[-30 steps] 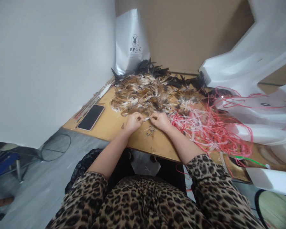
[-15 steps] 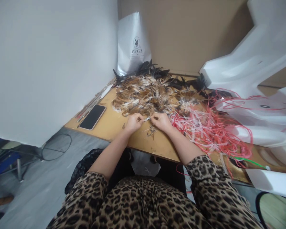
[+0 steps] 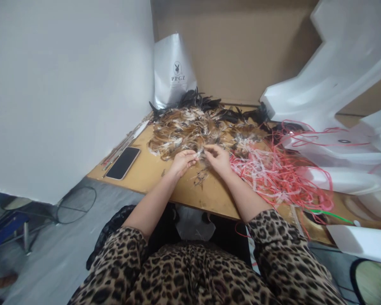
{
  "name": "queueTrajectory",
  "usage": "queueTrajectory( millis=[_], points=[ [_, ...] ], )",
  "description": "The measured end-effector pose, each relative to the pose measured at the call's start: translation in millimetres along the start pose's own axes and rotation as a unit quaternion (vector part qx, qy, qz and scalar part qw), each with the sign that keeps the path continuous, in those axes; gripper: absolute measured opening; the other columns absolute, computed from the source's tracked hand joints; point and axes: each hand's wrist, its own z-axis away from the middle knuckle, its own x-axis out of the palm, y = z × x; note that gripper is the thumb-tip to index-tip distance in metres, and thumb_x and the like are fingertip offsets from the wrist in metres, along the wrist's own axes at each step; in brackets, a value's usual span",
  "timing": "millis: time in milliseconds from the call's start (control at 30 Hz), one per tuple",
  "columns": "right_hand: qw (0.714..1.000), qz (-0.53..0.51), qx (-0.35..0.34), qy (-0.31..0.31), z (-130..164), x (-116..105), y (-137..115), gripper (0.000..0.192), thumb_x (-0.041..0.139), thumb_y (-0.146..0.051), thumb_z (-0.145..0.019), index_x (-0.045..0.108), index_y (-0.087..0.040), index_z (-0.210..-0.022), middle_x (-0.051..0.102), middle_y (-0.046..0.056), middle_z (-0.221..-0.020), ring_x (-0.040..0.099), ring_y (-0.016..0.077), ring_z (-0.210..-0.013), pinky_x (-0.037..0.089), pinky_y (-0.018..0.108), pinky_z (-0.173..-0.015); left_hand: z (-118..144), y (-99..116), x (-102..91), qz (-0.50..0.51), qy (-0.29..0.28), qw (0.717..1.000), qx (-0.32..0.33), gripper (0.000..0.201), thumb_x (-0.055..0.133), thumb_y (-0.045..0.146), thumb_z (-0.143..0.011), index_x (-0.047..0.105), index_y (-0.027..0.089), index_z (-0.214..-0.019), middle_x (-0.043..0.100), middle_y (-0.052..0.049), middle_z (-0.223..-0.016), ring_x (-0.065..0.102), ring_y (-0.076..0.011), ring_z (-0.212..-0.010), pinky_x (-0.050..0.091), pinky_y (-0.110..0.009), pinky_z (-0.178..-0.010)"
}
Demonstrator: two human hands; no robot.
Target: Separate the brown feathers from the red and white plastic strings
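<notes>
At the near edge of the feather pile, my left hand [image 3: 183, 162] is closed in a pinch on a small whitish feather [image 3: 197, 156]. My right hand [image 3: 218, 159] is just to its right, thumb and forefinger bent toward the same feather. A small gap shows between the two hands, and whether the right fingertips grip anything is too small to make out. Brown and white feathers [image 3: 184, 129] are heaped right beyond both hands, with black feathers [image 3: 198, 101] at the back. A few loose feather scraps [image 3: 201, 176] lie on the wooden table [image 3: 158, 178] below the hands.
Tangled red and pink ribbon strips [image 3: 276, 173] lie to the right, against white moulded forms [image 3: 323, 101]. A phone [image 3: 123, 163] rests at the left of the table. A silvery PPGZ bag [image 3: 174, 74] stands behind the feathers. A white wall [image 3: 66, 84] borders the left side.
My hands have come slightly apart, and the right fingers have lifted toward the pile. The left hand has turned a little, its fingers more visible. The view has tilted slightly upward.
</notes>
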Motion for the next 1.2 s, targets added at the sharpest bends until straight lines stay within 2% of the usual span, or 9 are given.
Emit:
queueTrajectory(
  millis=[67,167,367,500,633,767,867,967,1200],
  points=[
    [0.990,-0.106,0.087,0.021,-5.7,-4.1,2.5,0.031,0.060,-0.041,-0.072,0.062,-0.019,-0.094,0.067,0.003,-0.087,0.053,0.0092,-0.053,0.043,0.024,-0.052,-5.2,3.6,5.2,0.044,-0.024,0.998,-0.024,0.018,0.068,0.010,-0.066,0.057,0.012,-0.080,0.061,0.000,-0.064,0.058,-0.0048,-0.057,0.045,-0.013,-0.051],
    [0.956,-0.237,0.170,-0.018,-13.0,-12.0,6.0,0.034,0.065,-0.045,-0.066,0.062,-0.019,-0.087,0.065,0.002,-0.082,0.047,0.0061,-0.047,0.034,0.021,-0.044,-10.2,8.0,14.3,0.075,-0.079,0.992,-0.066,0.015,0.063,0.005,-0.071,0.058,0.013,-0.082,0.060,0.000,-0.068,0.057,-0.0034,-0.057,0.045,-0.012,-0.052],
    [0.906,-0.343,0.207,-0.138,-14.1,-17.4,4.1,0.029,0.072,-0.040,-0.060,0.058,-0.015,-0.067,0.054,-0.003,-0.056,0.038,0.0040,-0.044,0.028,0.020,-0.045,-16.9,1.3,24.5,0.098,-0.149,0.976,-0.128,0.016,0.056,0.002,-0.074,0.062,0.013,-0.084,0.062,-0.002,-0.073,0.055,-0.0032,-0.057,0.045,-0.013,-0.054],
    [0.914,-0.330,0.209,-0.104,-13.2,-13.4,3.8,0.029,0.075,-0.037,-0.056,0.059,-0.014,-0.065,0.053,-0.004,-0.052,0.037,0.0037,-0.043,0.025,0.019,-0.044,-19.8,-6.3,22.8,0.075,-0.142,0.981,-0.112,0.016,0.064,0.008,-0.069,0.062,0.012,-0.085,0.064,-0.003,-0.074,0.060,-0.0060,-0.062,0.045,-0.015,-0.054],
    [0.937,-0.280,0.206,-0.044,-14.2,-10.3,5.6,0.032,0.077,-0.037,-0.052,0.060,-0.015,-0.067,0.058,-0.003,-0.058,0.043,0.0054,-0.047,0.031,0.020,-0.048,-20.3,-9.0,20.6,0.011,-0.097,0.994,-0.045,0.027,0.073,0.022,-0.063,0.062,0.013,-0.085,0.066,-0.004,-0.078,0.063,-0.0111,-0.071,0.048,-0.022,-0.063],
    [0.960,-0.217,0.175,-0.033,-14.4,-8.6,7.9,0.030,0.076,-0.037,-0.054,0.058,-0.015,-0.062,0.055,-0.004,-0.056,0.045,0.0070,-0.052,0.035,0.022,-0.054,-21.7,-9.9,19.9,-0.078,-0.068,0.994,0.029,0.034,0.079,0.027,-0.052,0.064,0.013,-0.078,0.064,0.001,-0.068,0.053,-0.0052,-0.055,0.042,-0.019,-0.056],
    [0.963,-0.200,0.174,-0.049,-13.8,-9.0,9.9,0.030,0.076,-0.038,-0.054,0.058,-0.015,-0.062,0.056,-0.004,-0.058,0.046,0.0078,-0.053,0.036,0.023,-0.055,-22.4,-9.9,18.9,-0.116,-0.066,0.990,0.049,0.032,0.080,0.028,-0.050,0.064,0.012,-0.073,0.059,0.004,-0.059,0.043,-0.0023,-0.046,0.031,-0.018,-0.046],
    [0.959,-0.207,0.181,-0.071,-13.2,-10.9,10.2,0.029,0.075,-0.038,-0.055,0.059,-0.016,-0.064,0.057,-0.003,-0.059,0.047,0.0083,-0.053,0.037,0.022,-0.055,-19.9,-8.7,17.9,-0.112,-0.069,0.991,0.032,0.031,0.079,0.030,-0.051,0.063,0.011,-0.068,0.058,0.003,-0.054,0.038,-0.0017,-0.042,0.025,-0.018,-0.043],
    [0.935,-0.275,0.201,-0.098,-12.2,-12.9,5.9,0.029,0.077,-0.036,-0.053,0.058,-0.016,-0.063,0.058,-0.003,-0.059,0.049,0.0088,-0.052,0.037,0.022,-0.053,-8.0,-7.0,22.5,0.022,-0.141,0.987,-0.073,0.032,0.081,0.028,-0.048,0.059,0.011,-0.065,0.062,-0.002,-0.063,0.048,-0.0036,-0.051,0.031,-0.017,-0.048]
  ],
)
